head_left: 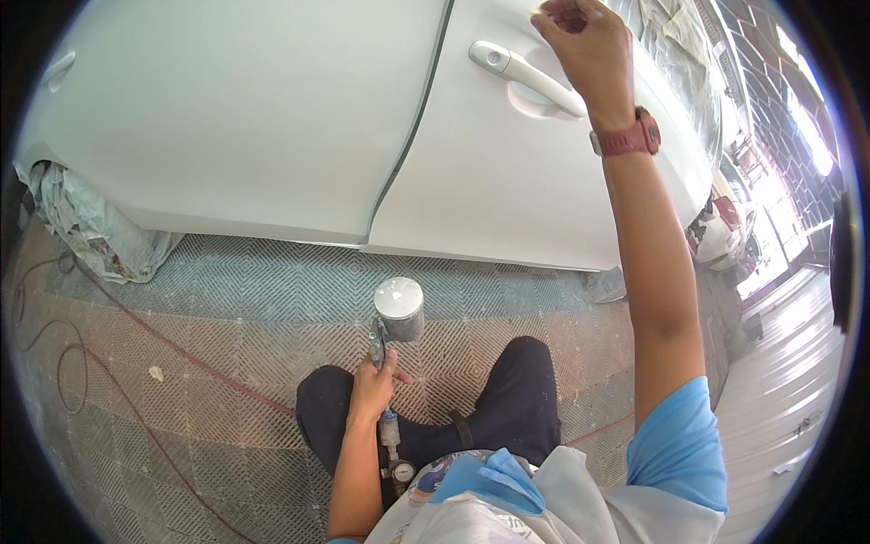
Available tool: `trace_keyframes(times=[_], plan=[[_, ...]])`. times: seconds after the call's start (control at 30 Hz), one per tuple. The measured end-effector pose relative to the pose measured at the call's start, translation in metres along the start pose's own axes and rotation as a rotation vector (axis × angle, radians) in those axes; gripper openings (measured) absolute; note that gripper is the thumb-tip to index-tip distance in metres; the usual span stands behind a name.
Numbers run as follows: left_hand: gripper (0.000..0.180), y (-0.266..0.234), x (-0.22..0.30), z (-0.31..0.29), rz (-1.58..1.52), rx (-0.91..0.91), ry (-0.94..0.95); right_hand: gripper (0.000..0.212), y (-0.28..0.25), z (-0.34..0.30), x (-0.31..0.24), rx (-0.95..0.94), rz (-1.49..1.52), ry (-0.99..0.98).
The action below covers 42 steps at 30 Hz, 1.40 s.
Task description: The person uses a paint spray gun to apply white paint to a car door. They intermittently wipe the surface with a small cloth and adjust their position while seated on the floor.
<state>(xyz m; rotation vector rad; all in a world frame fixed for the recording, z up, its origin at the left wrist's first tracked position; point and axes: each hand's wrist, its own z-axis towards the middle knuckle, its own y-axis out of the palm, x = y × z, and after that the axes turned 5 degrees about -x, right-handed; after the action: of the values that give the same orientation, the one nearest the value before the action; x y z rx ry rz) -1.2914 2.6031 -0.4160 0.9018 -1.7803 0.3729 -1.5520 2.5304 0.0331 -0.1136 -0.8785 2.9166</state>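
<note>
My left hand (372, 390) is closed around the grip of a paint spray gun (376, 343), low in front of my knees. On top of the gun stands a round, pale-lidded paint cup (399, 308) with paint-smeared sides. A pressure gauge (402, 471) and an air fitting hang below the hand. My right hand (583, 36) is raised at the top edge, in front of the white car door (507, 181) and just above its handle (530, 77). Its fingers are curled together; a small pale bit shows at the fingertips, too small to name.
A red air hose (199, 363) runs over the patterned floor tiles (227, 444) at left. Plastic sheeting wraps the wheel (100, 227) at far left, and more masking film (675, 54) covers the car at upper right. White corrugated panels (788, 372) stand at right.
</note>
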Motion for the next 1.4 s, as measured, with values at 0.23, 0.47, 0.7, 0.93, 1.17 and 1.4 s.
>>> trace_keyframes(times=[0.23, 0.47, 0.7, 0.93, 1.17, 1.4], plan=[[0.044, -0.002, -0.003, 0.004, -0.007, 0.0, -0.015, 0.026, -0.031, -0.118, 0.027, 0.02, 0.081, 0.044], [0.048, -0.003, -0.009, 0.007, 0.067, 0.039, -0.013, 0.026, -0.058, -0.329, 0.118, -0.24, 0.05, 0.609], [0.057, -0.004, -0.013, 0.011, 0.053, 0.064, -0.002, 0.016, -0.092, -0.501, 0.161, -0.174, 0.189, 1.121], [0.055, 0.0, -0.011, 0.012, 0.053, 0.065, -0.004, 0.011, -0.067, -0.475, 0.135, -0.021, 0.698, 1.312], [0.054, 0.002, -0.011, 0.014, 0.019, 0.052, -0.017, 0.006, -0.056, -0.466, 0.132, -0.379, 0.316, 0.887], [0.049, 0.002, -0.01, 0.012, 0.004, 0.089, -0.031, 0.008, -0.071, -0.53, 0.139, -0.404, 0.592, 1.375]])
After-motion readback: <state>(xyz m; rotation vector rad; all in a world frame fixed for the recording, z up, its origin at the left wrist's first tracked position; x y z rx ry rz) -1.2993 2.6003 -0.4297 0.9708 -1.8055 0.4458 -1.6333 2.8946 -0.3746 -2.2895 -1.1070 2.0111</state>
